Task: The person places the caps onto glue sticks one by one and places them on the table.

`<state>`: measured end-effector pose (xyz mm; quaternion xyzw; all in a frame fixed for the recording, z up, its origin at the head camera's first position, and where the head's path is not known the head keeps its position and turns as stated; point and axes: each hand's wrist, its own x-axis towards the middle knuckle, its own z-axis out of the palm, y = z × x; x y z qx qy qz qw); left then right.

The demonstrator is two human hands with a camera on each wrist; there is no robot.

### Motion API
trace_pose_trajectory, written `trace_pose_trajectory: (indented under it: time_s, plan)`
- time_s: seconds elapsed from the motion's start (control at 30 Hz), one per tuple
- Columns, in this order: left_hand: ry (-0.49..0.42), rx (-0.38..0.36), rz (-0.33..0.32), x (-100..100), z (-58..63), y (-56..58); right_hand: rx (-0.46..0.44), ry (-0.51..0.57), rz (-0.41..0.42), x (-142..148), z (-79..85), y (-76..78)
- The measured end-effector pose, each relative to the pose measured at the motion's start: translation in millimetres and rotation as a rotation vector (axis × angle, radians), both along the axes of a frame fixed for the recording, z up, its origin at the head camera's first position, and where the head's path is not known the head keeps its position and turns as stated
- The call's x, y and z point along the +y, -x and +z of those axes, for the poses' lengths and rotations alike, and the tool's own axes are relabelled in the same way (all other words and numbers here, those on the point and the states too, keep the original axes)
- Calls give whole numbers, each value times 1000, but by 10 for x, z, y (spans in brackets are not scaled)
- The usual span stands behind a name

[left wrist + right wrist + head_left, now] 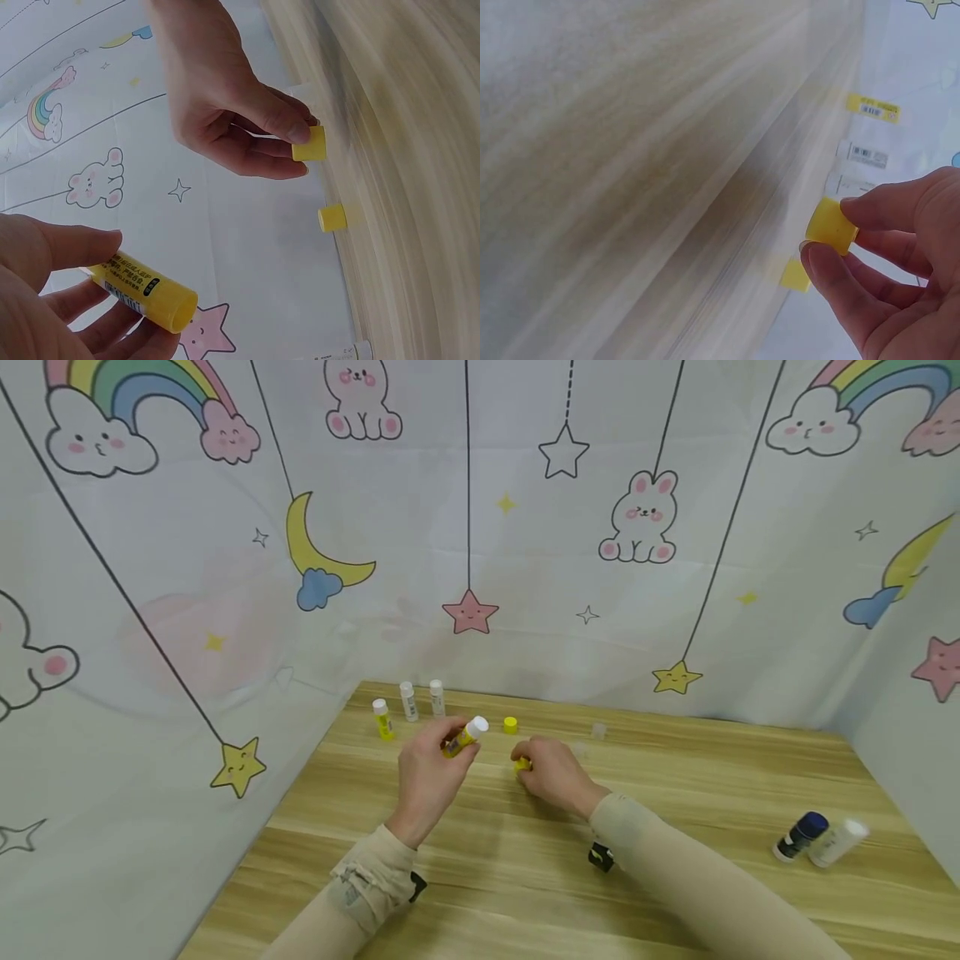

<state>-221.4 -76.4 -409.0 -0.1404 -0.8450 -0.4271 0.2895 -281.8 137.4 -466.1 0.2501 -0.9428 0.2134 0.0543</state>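
Observation:
My left hand grips a yellow glue stick, raised above the table and tilted, with its white end up. In the left wrist view, the open-looking yellow end of the glue stick faces away from the palm; its white end is out of sight. To the right, my right hand pinches a small yellow cap between thumb and fingertips, low over the tabletop. A second yellow cap stands on the table just behind the two hands.
At the back left stand a yellow glue stick and two white glue sticks. A small clear piece lies near the back edge. A navy-capped glue stick and a white one stand at the right. A printed curtain surrounds the table.

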Motion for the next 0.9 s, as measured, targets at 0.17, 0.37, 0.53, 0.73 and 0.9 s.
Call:
trace_pose_trajectory:
  time_s: [0.17, 0.37, 0.53, 0.73, 0.9]
  plan:
    - [13, 2, 1, 0, 6, 15, -3, 21, 2, 8, 34, -34]
    - [21, -3, 0, -5, 13, 33, -6, 44, -10, 23, 93, -66]
    - [22, -1, 8, -8, -10, 37, -4, 56, -7, 30, 125, -85]
    - [28, 0, 16, -5, -48, 42, -20, 80, -16, 35, 140, -121]
    - [43, -8, 11, 5, -76, 44, -29, 105, -35, 51, 151, -182]
